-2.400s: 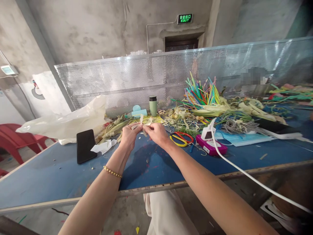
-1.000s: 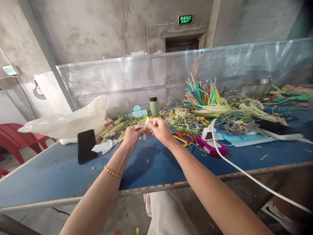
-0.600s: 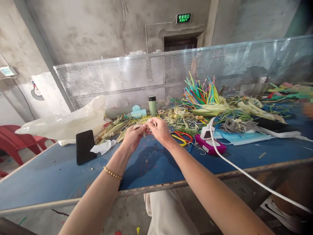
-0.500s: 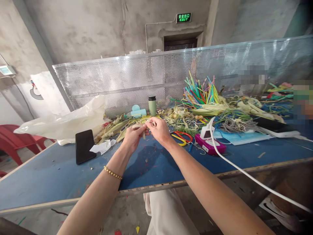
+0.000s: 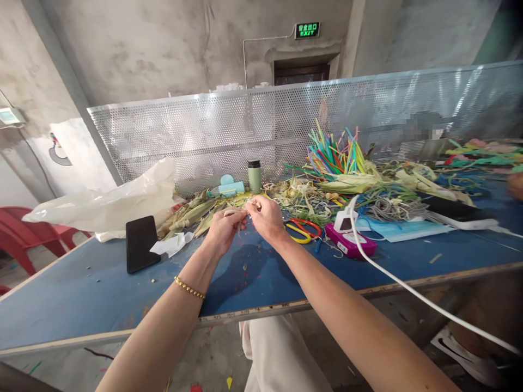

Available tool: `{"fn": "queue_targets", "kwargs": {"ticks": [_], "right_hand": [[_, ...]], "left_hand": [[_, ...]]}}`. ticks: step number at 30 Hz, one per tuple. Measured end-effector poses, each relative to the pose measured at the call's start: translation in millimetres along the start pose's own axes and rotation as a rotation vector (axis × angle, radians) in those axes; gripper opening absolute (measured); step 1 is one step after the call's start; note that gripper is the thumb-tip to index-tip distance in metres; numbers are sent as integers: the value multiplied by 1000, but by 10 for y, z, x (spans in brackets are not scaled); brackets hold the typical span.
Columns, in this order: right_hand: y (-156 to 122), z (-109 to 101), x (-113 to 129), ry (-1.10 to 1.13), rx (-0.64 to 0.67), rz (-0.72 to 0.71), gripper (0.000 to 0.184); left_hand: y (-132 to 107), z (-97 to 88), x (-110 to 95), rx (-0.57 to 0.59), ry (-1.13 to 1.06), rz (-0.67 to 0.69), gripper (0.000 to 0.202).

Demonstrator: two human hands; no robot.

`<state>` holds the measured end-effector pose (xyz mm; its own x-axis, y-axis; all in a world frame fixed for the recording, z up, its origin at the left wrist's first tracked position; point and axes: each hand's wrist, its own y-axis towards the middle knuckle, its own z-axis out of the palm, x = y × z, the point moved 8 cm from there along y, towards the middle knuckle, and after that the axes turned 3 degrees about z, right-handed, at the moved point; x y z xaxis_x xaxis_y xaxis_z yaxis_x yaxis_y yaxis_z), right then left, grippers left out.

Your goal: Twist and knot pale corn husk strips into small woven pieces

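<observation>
Over the blue table [image 5: 163,305], my left hand [image 5: 223,231] and my right hand [image 5: 265,219] meet with their fingertips close together. Both are closed in a pinch on a thin pale strip [image 5: 232,210] that looks like corn husk. My fingers cover most of it, and a short end hangs below them. Dry corn husks [image 5: 190,216] lie just beyond my left hand. Scissors [image 5: 304,231] with red and yellow handles rest to the right of my right wrist. A green cup with a black lid [image 5: 254,178] stands upright behind my hands.
To the left lie a black phone [image 5: 142,245], crumpled white paper [image 5: 172,245] and a plastic bag [image 5: 106,212]. On the right are a magenta box [image 5: 352,242], a white cable [image 5: 402,283], a blue mask [image 5: 408,227] and colourful stems [image 5: 337,155]. A perforated metal screen [image 5: 196,136] runs behind.
My hands have shifted very slightly, with the fingertips still together on the strip. At the far right, another person's blurred part has moved mostly out of view.
</observation>
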<state>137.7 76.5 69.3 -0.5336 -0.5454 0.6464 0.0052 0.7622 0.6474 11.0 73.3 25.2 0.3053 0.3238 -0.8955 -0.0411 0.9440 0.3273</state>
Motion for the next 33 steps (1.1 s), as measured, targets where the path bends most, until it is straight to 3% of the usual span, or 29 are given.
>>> {"fn": "queue_targets", "kwargs": {"ticks": [11,16,22,29,33], "right_hand": [[31,73,-97,72,80,41,23],[70,38,-88,150,79,19,17],[85,156,-53,258,279,-91,13],[78,151,-131,448,342,32,20],[56,131,-127,456,350,141,14]], "left_hand": [[48,-74,14,40,-47,-12,26],[31,-125,-34,27,147,23,23],[-39,-11,-28,150,241,-26,21],[-84,42,12,180,102,-161,32],[-53,-8,3,89,182,-62,30]]}}
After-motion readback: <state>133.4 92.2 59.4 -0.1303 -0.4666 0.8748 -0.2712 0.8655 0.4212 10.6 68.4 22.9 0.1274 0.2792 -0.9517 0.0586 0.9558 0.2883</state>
